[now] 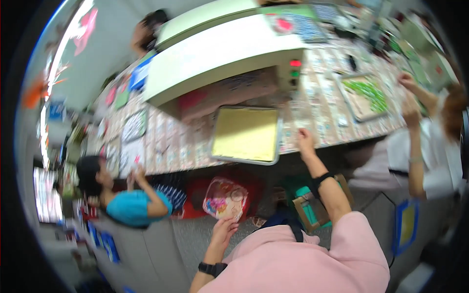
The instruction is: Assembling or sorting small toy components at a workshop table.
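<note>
My left hand (223,233) is low in front of me, its fingers loosely bent and slightly apart, with nothing visible in it. Just beyond it is a pale, clear-edged container or bag (224,202) holding small pink, blue and yellow items, over something red; whether the hand touches it I cannot tell. My right hand (306,141) is raised by the table edge with its fingers curled together; blur hides anything in them. To its left, a tray with a flat yellow sheet (246,134) lies at the table's front edge, below the opening of a long pale machine (220,61).
A person in a blue top (137,205) sits at the left, another in white (430,151) at the right near a tray of green pieces (364,95). The table (317,88) has a patterned cover. A box (312,210) stands below my right arm.
</note>
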Demonstrator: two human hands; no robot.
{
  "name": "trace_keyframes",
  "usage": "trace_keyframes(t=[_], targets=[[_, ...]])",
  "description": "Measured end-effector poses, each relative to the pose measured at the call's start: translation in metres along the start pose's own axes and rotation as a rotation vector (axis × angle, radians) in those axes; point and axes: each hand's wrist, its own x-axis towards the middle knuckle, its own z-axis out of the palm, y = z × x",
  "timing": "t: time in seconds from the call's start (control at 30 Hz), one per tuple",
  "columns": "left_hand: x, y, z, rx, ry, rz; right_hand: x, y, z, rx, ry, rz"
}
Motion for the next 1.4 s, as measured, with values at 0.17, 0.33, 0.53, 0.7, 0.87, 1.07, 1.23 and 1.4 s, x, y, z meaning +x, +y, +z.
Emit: trace_keyframes(t=[0.17,0.33,0.53,0.7,0.87,1.07,1.23,1.4], targets=[[0.006,-0.032,-0.005,-0.035,0.04,-0.019,-0.003,0.018,-0.011,0.116,-0.168,0.163],[0.013,-0.099,-0.041,0.168,0.169,-0.15,-0.05,0.004,0.004,0.022,-0.224,0.208],[0.012,-0.191,-0.099,0.308,0.205,-0.218,-0.09,-0.024,0.023,-0.005,-0.337,0.191],[0.013,-0.206,-0.11,0.324,0.221,-0.256,-0.116,-0.031,0.026,-0.062,-0.366,0.104],[0.036,-0.216,-0.116,0.501,0.14,-0.083,-0.149,-0.019,0.023,-0.117,-0.386,-0.175],[0.051,-0.207,-0.137,0.532,0.111,-0.105,-0.199,-0.06,0.012,-0.084,-0.473,-0.092],[0.067,-0.197,-0.156,0.744,0.091,-0.075,-0.215,-0.038,-0.001,-0.099,-0.547,-0.023],[0.072,-0.189,-0.167,0.66,-0.034,-0.183,-0.218,-0.007,-0.015,-0.132,-0.603,0.018]])
